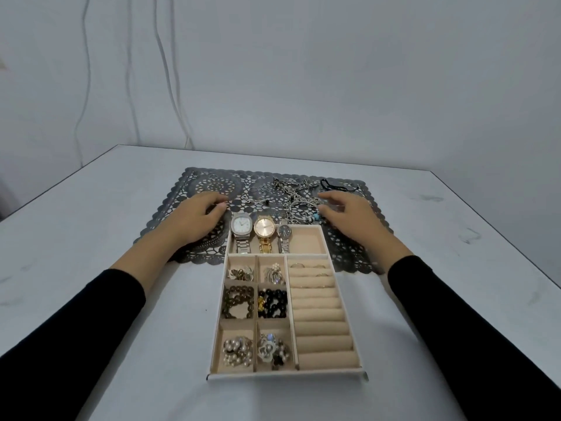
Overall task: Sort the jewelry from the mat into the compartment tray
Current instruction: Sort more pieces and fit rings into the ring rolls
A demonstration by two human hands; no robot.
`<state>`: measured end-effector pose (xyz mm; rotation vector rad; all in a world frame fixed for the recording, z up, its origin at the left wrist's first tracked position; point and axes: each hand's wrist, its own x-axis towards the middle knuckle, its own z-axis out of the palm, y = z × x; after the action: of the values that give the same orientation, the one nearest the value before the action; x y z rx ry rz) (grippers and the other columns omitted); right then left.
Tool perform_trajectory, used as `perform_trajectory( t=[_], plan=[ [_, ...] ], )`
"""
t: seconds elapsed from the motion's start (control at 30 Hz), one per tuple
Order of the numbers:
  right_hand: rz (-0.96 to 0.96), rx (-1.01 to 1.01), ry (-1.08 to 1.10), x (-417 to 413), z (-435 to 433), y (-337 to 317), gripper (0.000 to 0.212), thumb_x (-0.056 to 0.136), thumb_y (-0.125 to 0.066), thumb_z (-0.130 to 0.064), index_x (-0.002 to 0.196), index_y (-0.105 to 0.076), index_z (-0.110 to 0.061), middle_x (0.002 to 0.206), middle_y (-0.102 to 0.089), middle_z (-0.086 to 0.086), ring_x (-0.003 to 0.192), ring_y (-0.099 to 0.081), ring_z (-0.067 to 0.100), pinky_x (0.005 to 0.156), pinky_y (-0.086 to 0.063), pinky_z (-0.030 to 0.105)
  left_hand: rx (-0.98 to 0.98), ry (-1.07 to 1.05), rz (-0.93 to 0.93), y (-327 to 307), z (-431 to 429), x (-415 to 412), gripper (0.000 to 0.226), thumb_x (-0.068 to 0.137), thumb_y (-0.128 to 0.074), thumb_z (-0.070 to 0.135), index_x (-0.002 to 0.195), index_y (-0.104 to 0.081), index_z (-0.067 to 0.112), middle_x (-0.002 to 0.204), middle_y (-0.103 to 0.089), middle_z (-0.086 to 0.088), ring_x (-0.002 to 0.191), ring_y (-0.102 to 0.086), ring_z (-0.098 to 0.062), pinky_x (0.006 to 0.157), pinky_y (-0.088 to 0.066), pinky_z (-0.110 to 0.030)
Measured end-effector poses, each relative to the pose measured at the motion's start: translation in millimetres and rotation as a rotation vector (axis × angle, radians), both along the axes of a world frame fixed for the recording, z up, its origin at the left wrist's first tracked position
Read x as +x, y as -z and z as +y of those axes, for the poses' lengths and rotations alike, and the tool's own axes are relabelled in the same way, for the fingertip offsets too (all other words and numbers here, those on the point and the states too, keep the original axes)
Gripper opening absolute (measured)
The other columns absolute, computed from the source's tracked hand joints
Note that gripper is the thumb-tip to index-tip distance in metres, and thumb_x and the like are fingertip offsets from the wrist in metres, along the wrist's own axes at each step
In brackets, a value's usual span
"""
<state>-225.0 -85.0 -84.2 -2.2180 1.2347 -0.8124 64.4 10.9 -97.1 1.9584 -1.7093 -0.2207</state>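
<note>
Table (91, 238): it is carrying everything, pale and faintly smudged, and we are sitting at its near edge.
Left hand (197, 217): we are resting it on the left part of the mat, just beside the far left corner of the tray; the fingers are loosely bent with their tips down, and we are gripping nothing that shows.
Mat (170, 189): dark and lacy, it is lying across the middle of the table, with its near edge running under the far end of the tray.
Loose rings (261, 189): a few thin ones are still lying on the mat, between our two hands and beyond the watches.
Tray (288, 375): cream-coloured, it is sitting straight in front of us.
Watches (264, 230): three are lying side by side in the tray's far compartment, their faces leaning on its far rim.
Bead bracelets (238, 302): they are filling the middle small compartments on the tray's left side.
Ring rolls (318, 305): they are taking up the tray's right side, and a few rings are sitting in the farthest slots.
Chains (296, 192): they are lying tangled on the mat, beyond the tray's far right corner.
Right hand (352, 217): we are holding it over the right edge of the chains, fingers spread and slightly bent, closing on nothing.
Black cord bracelet (329, 183): it is lying on the mat beyond the right hand.
</note>
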Motion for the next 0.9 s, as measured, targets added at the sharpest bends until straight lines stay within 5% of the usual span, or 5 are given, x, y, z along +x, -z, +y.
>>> perform_trajectory(
  t=[0.13,0.5,0.7,0.9],
  plan=[
    [0.105,-0.027,-0.083,25.2,-21.4,-0.4,0.036,0.093,-0.057,-0.036,0.128,-0.059,-0.026,0.131,-0.058,-0.007,0.121,-0.050,0.011,0.100,-0.037,0.026,0.090,0.049,-0.088,0.5,-20.3,6.7,0.046,0.103,-0.043,0.036,0.146,-0.044,0.022,0.157,-0.034,-0.002,0.144,-0.030,-0.020,0.116,-0.023,-0.035],
    [0.241,-0.107,-0.193,81.2,-67.1,3.5,0.030,0.092,-0.059,-0.032,0.119,-0.066,-0.019,0.123,-0.063,-0.002,0.116,-0.055,0.013,0.099,-0.039,0.027,0.145,0.172,-0.142,7.0,-77.5,17.6,0.049,0.102,-0.037,0.045,0.149,-0.035,0.032,0.160,-0.023,0.008,0.149,-0.019,-0.015,0.122,-0.017,-0.042],
    [0.247,-0.210,-0.197,99.6,-82.0,7.1,0.026,0.090,-0.063,-0.032,0.111,-0.070,-0.019,0.110,-0.066,0.000,0.106,-0.056,0.015,0.088,-0.039,0.024,0.081,0.187,-0.099,3.7,-97.2,13.7,0.042,0.103,-0.042,0.037,0.144,-0.046,0.028,0.155,-0.036,0.005,0.144,-0.031,-0.015,0.115,-0.022,-0.031],
    [0.229,-0.217,-0.204,111.2,-91.5,7.3,0.024,0.089,-0.064,-0.032,0.110,-0.071,-0.023,0.105,-0.062,0.002,0.103,-0.053,0.017,0.086,-0.039,0.027,-0.045,0.199,-0.056,2.9,-104.8,10.8,0.029,0.098,-0.055,0.030,0.125,-0.064,0.026,0.128,-0.064,0.007,0.118,-0.056,-0.013,0.100,-0.041,-0.029]
  ],
)
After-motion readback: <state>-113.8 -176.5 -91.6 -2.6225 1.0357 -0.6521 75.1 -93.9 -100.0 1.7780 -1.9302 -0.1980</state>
